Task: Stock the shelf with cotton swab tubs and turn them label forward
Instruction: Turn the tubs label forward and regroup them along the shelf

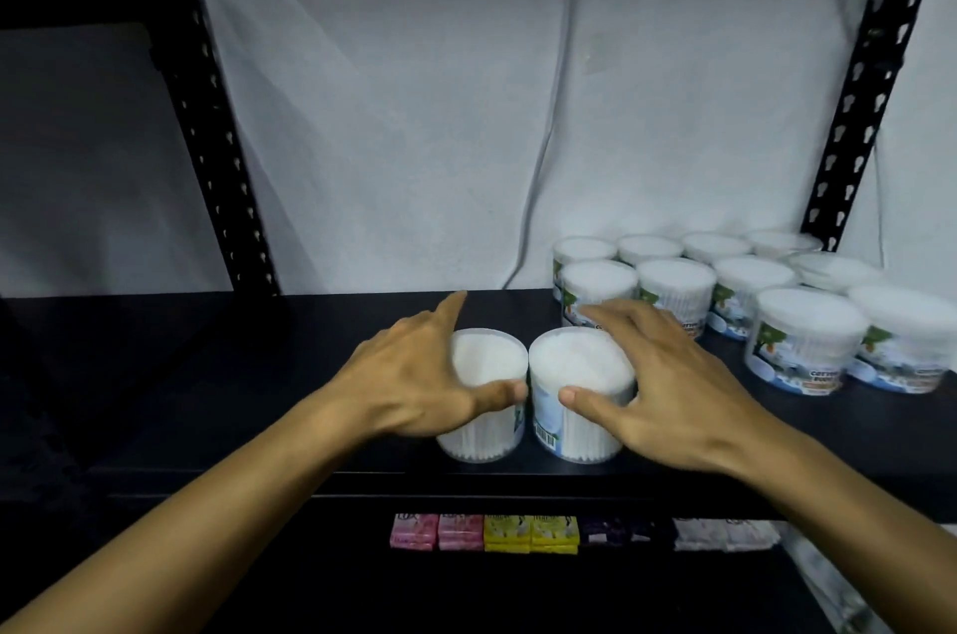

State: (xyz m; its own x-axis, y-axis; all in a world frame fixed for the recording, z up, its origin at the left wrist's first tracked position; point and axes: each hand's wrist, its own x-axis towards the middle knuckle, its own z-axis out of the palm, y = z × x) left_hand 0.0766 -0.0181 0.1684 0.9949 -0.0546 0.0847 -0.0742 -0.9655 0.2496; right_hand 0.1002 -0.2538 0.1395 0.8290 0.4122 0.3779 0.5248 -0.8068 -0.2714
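Two clear round cotton swab tubs stand side by side near the front edge of the black shelf [259, 374]. My left hand [414, 374] wraps the left tub [484, 431], thumb on its front, fingers over the far side. My right hand [668, 385] grips the right tub [575, 374], thumb on its front wall. The right tub shows a barcode and blue label edge at its left side. The left tub shows only a green label corner at its right. Both plain swab sides face me.
Several more tubs [802, 338] stand in rows at the back right of the shelf, labels toward me. Black slotted uprights [870, 79] frame the bay. A grey cable [549, 131] hangs down the white wall. Small coloured packets [507, 532] lie on the shelf below.
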